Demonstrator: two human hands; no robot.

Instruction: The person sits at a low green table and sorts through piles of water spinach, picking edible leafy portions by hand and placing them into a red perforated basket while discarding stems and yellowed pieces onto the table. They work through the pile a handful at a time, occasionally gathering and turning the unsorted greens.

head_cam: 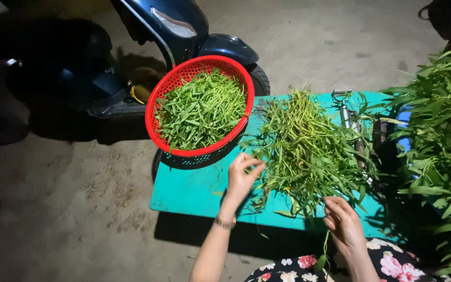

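Note:
A loose heap of green stems and leaves lies on a turquoise table. My left hand reaches into the heap's left edge, fingers curled around a few thin stems. At the heap's near edge, my right hand pinches a single green stem that hangs down over the table's front. A round red plastic basket full of trimmed greens sits tilted at the table's far left corner.
A dark blue scooter stands behind the basket. A big bundle of long leafy greens rises at the right. A metal tool lies on the table's far right. Bare concrete floor surrounds the table.

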